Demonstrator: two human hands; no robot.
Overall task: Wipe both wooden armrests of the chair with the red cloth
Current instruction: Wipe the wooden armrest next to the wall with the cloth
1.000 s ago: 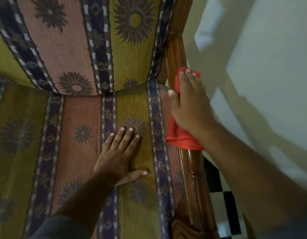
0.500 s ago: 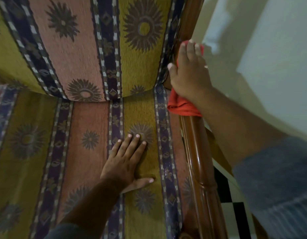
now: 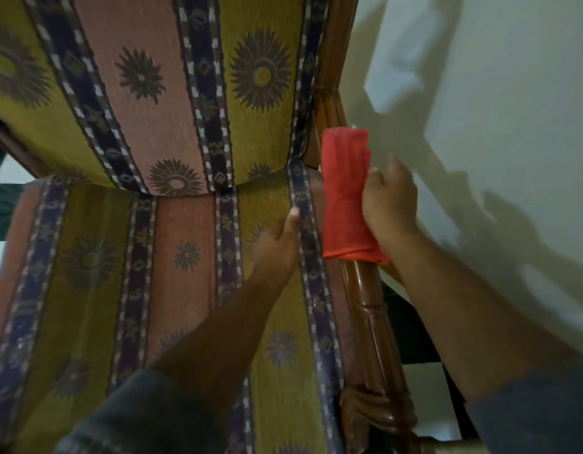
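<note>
The red cloth (image 3: 345,194) lies draped over the back half of the chair's right wooden armrest (image 3: 372,322). My right hand (image 3: 390,201) holds the cloth from its outer side, fingers curled round the rail. My left hand (image 3: 278,244) is lifted off the seat cushion, fingers pointing toward the armrest, a short way left of the cloth and holding nothing. The armrest's front end shows bare, glossy turned wood. The left armrest is out of view.
The patterned striped seat cushion (image 3: 172,290) and backrest (image 3: 152,93) fill the left and middle. A pale wall (image 3: 496,109) stands close to the right of the armrest. Black-and-white floor tiles (image 3: 424,381) show below the rail.
My right hand has pulled back from the armrest's rear end and turned to the rail's outer side, leaving the cloth's top exposed. My left hand has lifted from the cushion and moved right, toward the armrest.
</note>
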